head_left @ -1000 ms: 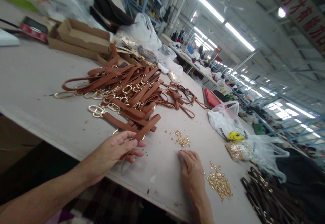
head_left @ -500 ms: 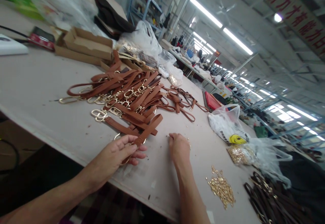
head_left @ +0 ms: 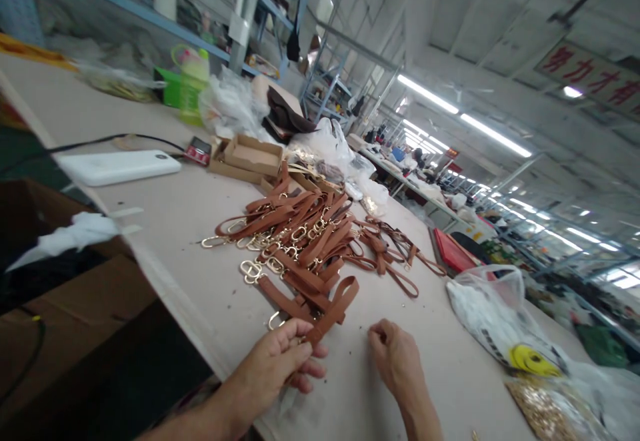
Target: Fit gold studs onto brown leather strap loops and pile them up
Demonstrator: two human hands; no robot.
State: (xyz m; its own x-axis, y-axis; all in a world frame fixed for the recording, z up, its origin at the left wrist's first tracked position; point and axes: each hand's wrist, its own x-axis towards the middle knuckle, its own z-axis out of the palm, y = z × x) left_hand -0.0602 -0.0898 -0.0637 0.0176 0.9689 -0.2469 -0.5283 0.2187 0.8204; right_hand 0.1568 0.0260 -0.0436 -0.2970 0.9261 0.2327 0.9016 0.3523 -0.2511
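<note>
My left hand (head_left: 285,361) is closed around the end of a brown leather strap (head_left: 336,313), thumb on top and the other fingers underneath. The strap's far part bends up in a loop over the front of a heap of similar brown straps (head_left: 300,228) with gold-coloured metal clasps (head_left: 251,271). To the right, my right hand (head_left: 397,358) rests low at the tabletop, its fingers curled together in a pinch. Whatever those fingertips hold, if anything, is hidden or too small to make out.
Behind the heap stand cardboard trays (head_left: 253,156) and plastic bags (head_left: 325,141). A white power bank-like block (head_left: 120,166) lies at the left table edge. On the right are a white bag with a yellow face (head_left: 490,314) and a clear bag of gold pieces (head_left: 547,411).
My view has swung left, so everything sits farther right and lower. The loose gold pile has mostly left the picture. Both hands keep nearly the same pose, the left still gripping the strap.
</note>
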